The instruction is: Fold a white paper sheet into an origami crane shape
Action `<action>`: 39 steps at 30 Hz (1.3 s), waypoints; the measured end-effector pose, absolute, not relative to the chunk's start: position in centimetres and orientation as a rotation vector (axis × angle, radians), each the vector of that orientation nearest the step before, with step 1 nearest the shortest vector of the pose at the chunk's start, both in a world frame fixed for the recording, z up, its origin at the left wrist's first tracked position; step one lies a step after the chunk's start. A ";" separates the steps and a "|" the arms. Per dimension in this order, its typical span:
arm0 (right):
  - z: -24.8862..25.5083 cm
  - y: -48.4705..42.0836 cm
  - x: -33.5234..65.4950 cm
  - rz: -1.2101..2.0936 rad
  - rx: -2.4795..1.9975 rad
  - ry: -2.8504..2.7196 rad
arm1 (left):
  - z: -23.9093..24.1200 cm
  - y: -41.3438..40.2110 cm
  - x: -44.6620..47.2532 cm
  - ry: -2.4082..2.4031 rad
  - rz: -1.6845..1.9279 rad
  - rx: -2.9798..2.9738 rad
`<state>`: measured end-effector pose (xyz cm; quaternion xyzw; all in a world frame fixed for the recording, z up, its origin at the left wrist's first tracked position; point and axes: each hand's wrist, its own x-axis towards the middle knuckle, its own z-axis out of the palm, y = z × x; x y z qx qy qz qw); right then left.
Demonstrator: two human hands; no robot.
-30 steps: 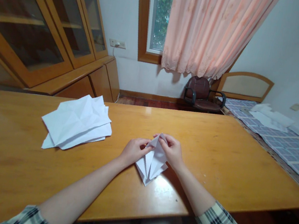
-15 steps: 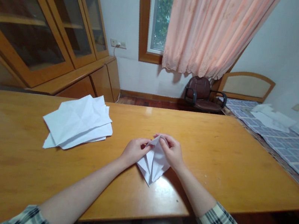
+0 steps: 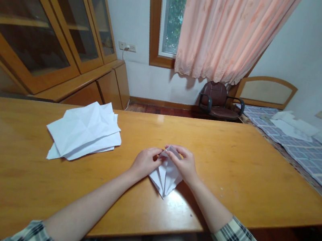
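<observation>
A folded sheet of white paper (image 3: 165,178) lies near the front edge of the wooden table (image 3: 217,154), its pointed end toward me and several creases running to that point. My left hand (image 3: 146,161) grips the paper's left upper edge between thumb and fingers. On the other side, my right hand (image 3: 185,164) is closed on the upper right part, its thumb pressing across the top near the tip and its fingers behind. Parts of the paper's top are hidden by the fingers.
To the left on the table lies a stack of creased white sheets (image 3: 86,129). Beyond the table stand a glass-door cabinet (image 3: 75,62), a brown armchair (image 3: 217,101) and a bed (image 3: 306,147) with papers on it.
My right thumb has moved left and slightly down across the paper's top. The paper's near point has shifted a little right and up; my left hand has barely moved.
</observation>
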<state>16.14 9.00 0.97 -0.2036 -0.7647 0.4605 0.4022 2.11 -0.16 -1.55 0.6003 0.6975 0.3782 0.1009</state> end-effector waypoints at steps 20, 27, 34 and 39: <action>0.2 9.2 15.8 1.336 -0.554 -1.793 | -1.3 0.2 2.4 1.964 1.105 1.731; 0.0 9.4 15.8 1.332 -0.547 -1.748 | -1.5 0.3 2.0 1.761 1.280 1.704; -0.1 9.4 15.7 1.339 -0.518 -1.781 | -1.7 0.4 1.5 1.833 1.292 1.806; 0.0 9.3 15.6 1.337 -0.502 -1.795 | -2.1 0.4 1.3 1.933 1.313 1.849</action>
